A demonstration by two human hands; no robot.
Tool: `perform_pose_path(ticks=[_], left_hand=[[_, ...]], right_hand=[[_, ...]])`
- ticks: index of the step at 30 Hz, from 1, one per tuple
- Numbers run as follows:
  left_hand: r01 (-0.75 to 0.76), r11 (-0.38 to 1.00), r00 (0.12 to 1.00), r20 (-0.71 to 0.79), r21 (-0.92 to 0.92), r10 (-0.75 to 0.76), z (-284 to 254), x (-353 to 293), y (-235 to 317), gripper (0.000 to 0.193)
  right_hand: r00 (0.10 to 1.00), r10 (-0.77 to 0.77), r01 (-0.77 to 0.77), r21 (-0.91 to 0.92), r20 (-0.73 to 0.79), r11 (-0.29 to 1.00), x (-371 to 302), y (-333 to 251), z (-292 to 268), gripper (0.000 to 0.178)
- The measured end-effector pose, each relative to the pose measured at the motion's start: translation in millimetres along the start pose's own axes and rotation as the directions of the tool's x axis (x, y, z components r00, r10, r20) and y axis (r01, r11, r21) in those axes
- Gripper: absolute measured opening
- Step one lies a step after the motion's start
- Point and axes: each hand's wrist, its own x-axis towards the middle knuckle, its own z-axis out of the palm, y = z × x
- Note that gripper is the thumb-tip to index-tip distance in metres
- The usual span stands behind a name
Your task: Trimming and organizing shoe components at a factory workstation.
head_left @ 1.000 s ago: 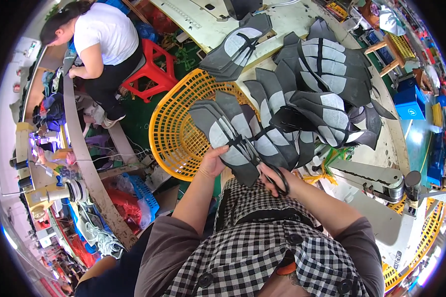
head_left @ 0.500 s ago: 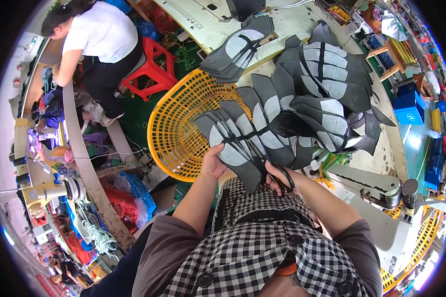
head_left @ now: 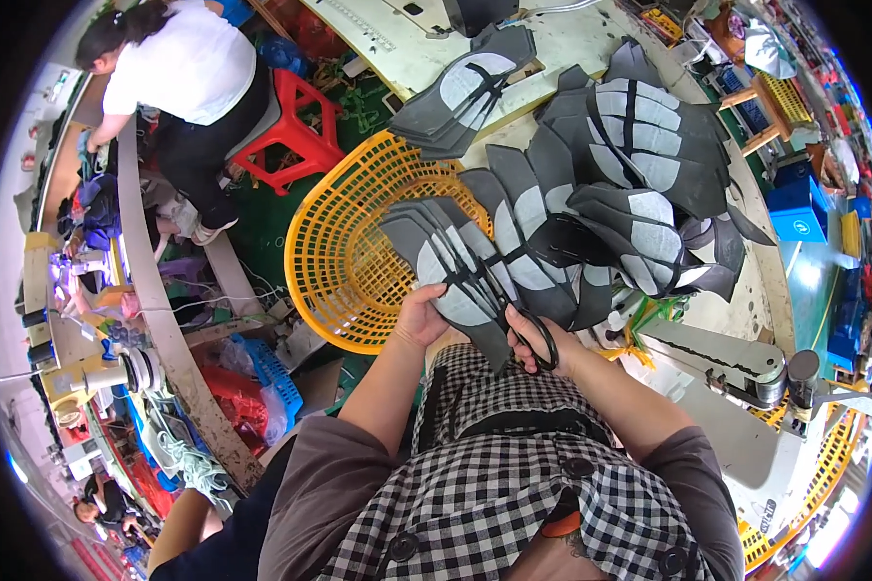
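Note:
My left hand (head_left: pixel 421 315) grips the near left edge of a fanned row of dark grey cut pieces (head_left: pixel 460 254) with pale grey patches, joined by a black strip. In my right hand (head_left: pixel 531 341) is a pair of black-handled scissors (head_left: pixel 549 351), fingers closed round the handles. Its blades point up and left among the pieces, close to the black strip; the tips are partly hidden. Farther right, a heap of similar pieces (head_left: pixel 639 126) lies on the worktable. Another small bundle (head_left: pixel 470 87) rests across the table edge beyond the basket.
A yellow plastic basket (head_left: pixel 305 252) stands left of the pieces. Beyond it are a red stool (head_left: pixel 300 131) and a seated person in a white shirt (head_left: pixel 189 63). A sewing machine (head_left: pixel 717 353) sits at my right. Another table edge (head_left: pixel 179 358) runs along the left.
My right hand and the scissors have shifted slightly left and up, closer to the strip. My left hand still holds the pieces. The seated person's arm has reached farther away.

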Motion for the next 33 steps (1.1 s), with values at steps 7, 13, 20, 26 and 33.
perform_pose_path(ticks=[7,13,20,26,33], left_hand=[[-0.004,0.998,1.0,-0.022,0.061,0.006,-1,-1,5,0.052],[-0.011,1.0,1.0,-0.018,0.029,0.012,-1,-1,7,0.051],[0.001,0.997,1.0,-0.019,0.072,0.0,-7,-1,11,0.052],[-0.029,0.996,0.999,-0.016,0.087,0.03,5,-2,7,0.053],[0.082,0.987,0.997,-0.012,0.141,-0.081,-13,23,-20,0.056]], right_hand=[[1.0,-0.016,0.009,-0.237,-0.027,0.971,-26,12,-15,0.078],[0.999,0.038,-0.041,-0.196,-0.02,0.98,-16,1,-6,0.084],[0.996,0.025,-0.041,-0.191,-0.084,0.981,-14,0,-5,0.078],[0.98,-0.02,-0.005,-0.126,-0.197,0.992,-17,-7,-2,0.069],[0.982,0.037,-0.082,-0.237,-0.186,0.968,-41,0,-33,0.074]])
